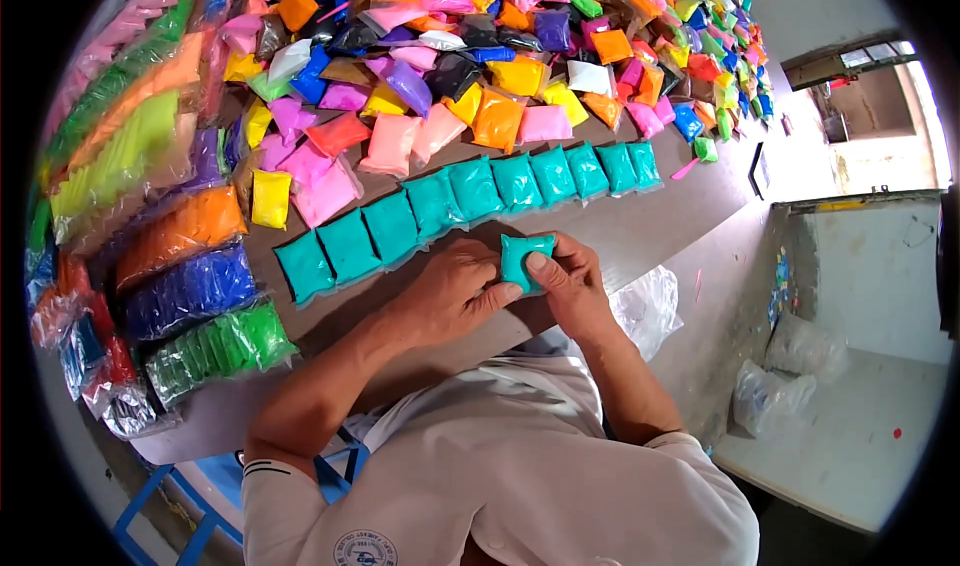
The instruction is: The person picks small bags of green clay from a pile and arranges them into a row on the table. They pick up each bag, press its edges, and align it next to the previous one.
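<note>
Both my hands hold one small teal packet (520, 256) just above the brown table (640, 231) near its front edge. My left hand (450, 291) grips its left side with the fingers curled under. My right hand (565, 276) pinches its right side, thumb on top. Just beyond the hands a row of several teal packets (470, 201) lies side by side, running from lower left to upper right.
A big heap of mixed coloured packets (480, 56) covers the far table. Large bags of coloured sticks (190, 291) are stacked at the left. Clear plastic bags (645, 306) lie by the table edge and more clear plastic bags (770, 396) on the floor at right.
</note>
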A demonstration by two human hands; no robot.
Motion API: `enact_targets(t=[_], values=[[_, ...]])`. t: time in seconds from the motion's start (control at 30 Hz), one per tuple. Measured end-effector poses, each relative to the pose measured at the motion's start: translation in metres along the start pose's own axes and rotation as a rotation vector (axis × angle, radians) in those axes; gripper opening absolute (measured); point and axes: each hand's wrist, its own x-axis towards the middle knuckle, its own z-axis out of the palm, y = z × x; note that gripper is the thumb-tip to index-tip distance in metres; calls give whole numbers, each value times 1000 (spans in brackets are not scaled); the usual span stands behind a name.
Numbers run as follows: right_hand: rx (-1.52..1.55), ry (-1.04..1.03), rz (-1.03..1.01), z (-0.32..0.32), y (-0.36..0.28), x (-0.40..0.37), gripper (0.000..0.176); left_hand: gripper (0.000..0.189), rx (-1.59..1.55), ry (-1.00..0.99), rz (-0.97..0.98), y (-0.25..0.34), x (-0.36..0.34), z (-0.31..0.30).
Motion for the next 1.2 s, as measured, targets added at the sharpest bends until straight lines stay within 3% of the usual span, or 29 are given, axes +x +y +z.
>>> enact_targets(t=[0.2, 0.7, 0.9, 1.0, 1.1, 1.2], values=[[-39, -92, 34, -5, 5, 5, 19, 25, 94, 68, 85, -4, -2, 8], [-30, 0, 9, -14, 11, -6, 31, 29, 82, 52, 89, 1, 2, 5], [203, 11, 104, -7, 1, -4, 31, 30, 96, 40, 74, -3, 1, 6], [315, -105, 143, -14, -2, -1, 32, 32, 25, 28, 67, -2, 2, 4], [-17, -95, 158, -17, 2, -7, 28, 33, -2, 28, 52, 0, 2, 2], [-106, -70, 63, -13, -1, -9, 24, 33, 48, 39, 77, 3, 3, 2]])
